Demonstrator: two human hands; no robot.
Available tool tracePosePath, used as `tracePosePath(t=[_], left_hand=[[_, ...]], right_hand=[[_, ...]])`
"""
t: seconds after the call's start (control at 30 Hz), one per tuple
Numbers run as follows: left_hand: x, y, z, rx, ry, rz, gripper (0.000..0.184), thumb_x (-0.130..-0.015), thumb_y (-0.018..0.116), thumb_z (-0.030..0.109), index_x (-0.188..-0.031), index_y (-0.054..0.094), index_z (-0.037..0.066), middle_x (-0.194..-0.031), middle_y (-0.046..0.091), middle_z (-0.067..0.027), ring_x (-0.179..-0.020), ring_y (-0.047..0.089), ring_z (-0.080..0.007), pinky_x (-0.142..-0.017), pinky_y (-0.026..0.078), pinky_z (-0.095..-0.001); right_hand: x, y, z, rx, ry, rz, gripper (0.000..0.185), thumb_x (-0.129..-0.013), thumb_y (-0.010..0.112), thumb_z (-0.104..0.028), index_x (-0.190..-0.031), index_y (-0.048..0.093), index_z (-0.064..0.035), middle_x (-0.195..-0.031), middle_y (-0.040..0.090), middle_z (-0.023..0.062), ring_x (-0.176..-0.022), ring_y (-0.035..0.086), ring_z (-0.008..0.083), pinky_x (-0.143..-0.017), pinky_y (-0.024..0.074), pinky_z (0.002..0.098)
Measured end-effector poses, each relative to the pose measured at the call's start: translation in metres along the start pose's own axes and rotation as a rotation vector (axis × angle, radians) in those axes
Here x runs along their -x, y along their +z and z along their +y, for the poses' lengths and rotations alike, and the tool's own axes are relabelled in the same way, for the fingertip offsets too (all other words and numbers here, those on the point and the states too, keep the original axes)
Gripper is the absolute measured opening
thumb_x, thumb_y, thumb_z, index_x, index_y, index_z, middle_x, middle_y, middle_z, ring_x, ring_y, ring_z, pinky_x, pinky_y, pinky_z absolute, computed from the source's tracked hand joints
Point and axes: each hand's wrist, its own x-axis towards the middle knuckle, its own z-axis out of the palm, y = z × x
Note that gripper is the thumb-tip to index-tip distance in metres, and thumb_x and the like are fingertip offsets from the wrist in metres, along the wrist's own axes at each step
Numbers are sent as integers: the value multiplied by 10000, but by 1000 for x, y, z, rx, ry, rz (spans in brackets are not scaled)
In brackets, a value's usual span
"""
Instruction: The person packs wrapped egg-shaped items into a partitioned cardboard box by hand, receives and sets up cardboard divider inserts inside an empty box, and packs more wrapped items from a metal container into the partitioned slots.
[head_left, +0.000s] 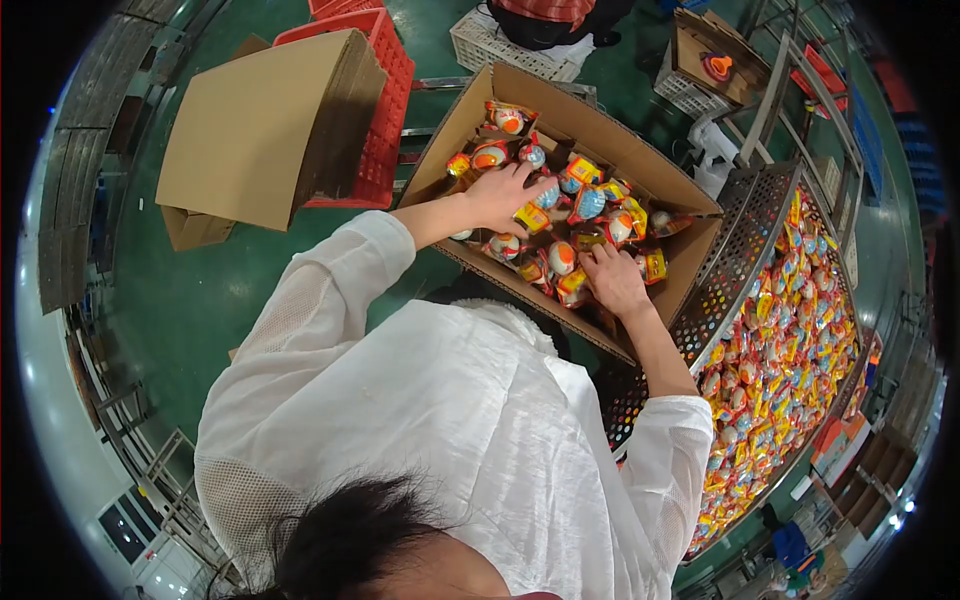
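Observation:
An open cardboard box point(667, 185) holds several wrapped round items in red, yellow and blue packaging, among them one with an orange spot point(562, 258). Inside it, my left hand point(500, 198) lies over the items at the left, fingers spread and touching the wrappers. My right hand point(613, 277) reaches in over the near right side, its fingertips down among the packages beside a yellow wrapper point(655, 266). What its fingertips hold, if anything, is hidden.
At the right stands a perforated metal bin point(735, 235) heaped with wrapped items point(770, 370). Flattened cardboard point(250, 125) rests on a red crate point(392, 110) at the upper left. A seated person point(545, 15) is beyond the box, near a white crate point(500, 50).

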Motion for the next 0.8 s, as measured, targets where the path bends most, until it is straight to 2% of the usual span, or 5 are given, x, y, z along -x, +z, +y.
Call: tracePosePath(t=[0.17,0.27,0.37,0.63,0.8], left_hand=[[-16,23,-9,-112,41,160,741,-585,718,178,-1228,388,15,-1159,430,-180,-964,507,-327,-718,497,-369],[-15,17,-18,13,48,137,613,-624,634,59,-1190,410,-13,-1103,485,-171,-978,506,-320,-810,460,-368],[0,-28,-17,193,-10,33,555,-689,622,110,-1196,418,14,-1139,477,-171,-1007,505,-326,-853,433,-383],[11,-16,-31,370,-151,58,542,-780,629,255,-1243,402,87,-1117,508,-179,-1025,500,-359,-869,417,-411],[18,-5,-30,296,59,313,528,-774,630,191,-1244,404,110,-1152,494,-139,-1031,490,-327,-888,410,-399]], right_hand=[[-7,3,-6,-153,-7,145,342,-716,596,-134,-1042,539,-53,-1024,517,108,-976,506,261,-795,447,360],[-11,-10,-17,-341,-90,-26,762,-602,662,-11,-1276,312,-78,-1252,362,158,-1043,506,322,-837,469,389],[-20,-26,-16,-382,-112,-205,831,-569,685,4,-1296,300,-114,-1264,341,162,-1017,527,335,-829,481,387],[-60,11,-2,-320,0,-100,615,-682,711,-209,-1220,424,-127,-965,577,132,-846,589,317,-671,480,414],[-56,21,-14,-418,83,87,404,-758,634,-294,-1097,524,-106,-903,612,119,-809,603,305,-657,484,415]])
